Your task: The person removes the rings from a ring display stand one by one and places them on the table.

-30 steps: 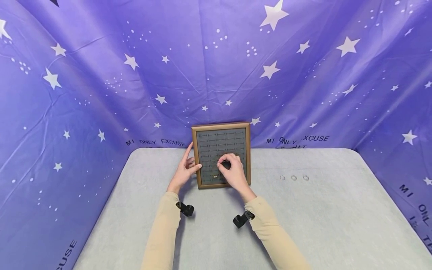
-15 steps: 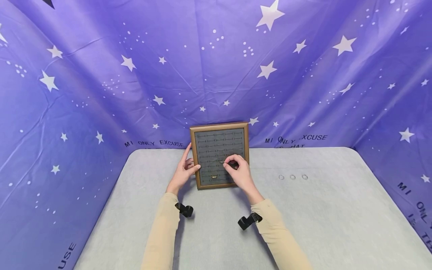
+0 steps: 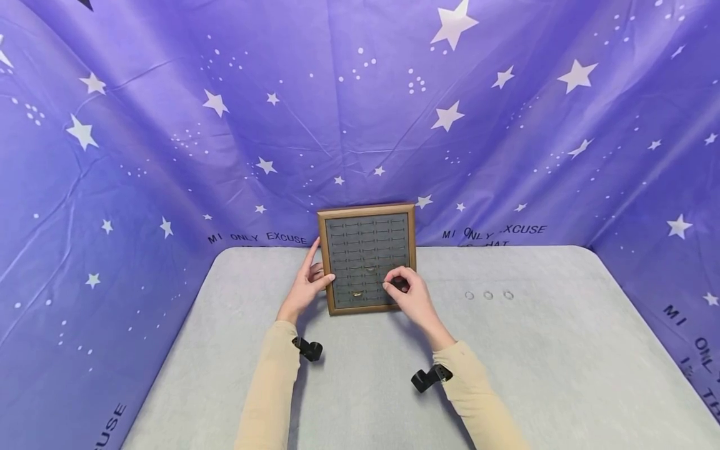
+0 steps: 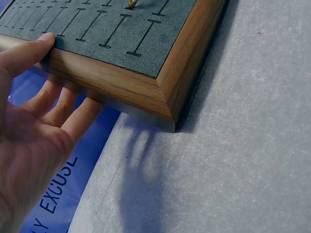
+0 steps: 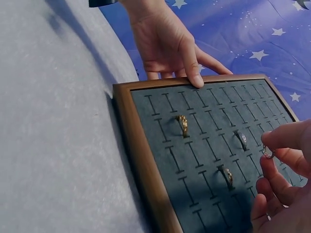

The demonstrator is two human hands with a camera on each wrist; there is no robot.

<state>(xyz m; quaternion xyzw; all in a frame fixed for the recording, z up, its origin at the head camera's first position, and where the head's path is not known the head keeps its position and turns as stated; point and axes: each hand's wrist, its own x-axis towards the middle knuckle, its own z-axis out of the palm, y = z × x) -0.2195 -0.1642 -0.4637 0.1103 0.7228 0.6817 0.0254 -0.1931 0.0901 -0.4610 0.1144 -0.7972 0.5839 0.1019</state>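
Note:
A wood-framed grey ring tray [image 3: 366,209] lies at the table's back edge. Three rings stand in its slots: a gold ring [image 5: 182,124], a second ring [image 5: 241,140] and a third ring [image 5: 227,176]. My left hand [image 3: 308,284] holds the tray's left edge, thumb [image 4: 29,51] on top of the frame [image 4: 146,92] and fingers along its side. Over the tray's lower right corner, my right hand [image 3: 407,294] has its fingers curled, with thumb and forefinger pinching a small silvery ring [image 5: 267,152].
Three loose rings [image 3: 488,295] lie in a row on the grey table cover [image 3: 534,362], right of the tray. A purple starred cloth [image 3: 360,112] hangs behind and along both sides.
My right hand has drawn back from the tray's middle to its lower right corner. A ring now stands free in the slot where its fingers were. The left hand has not moved.

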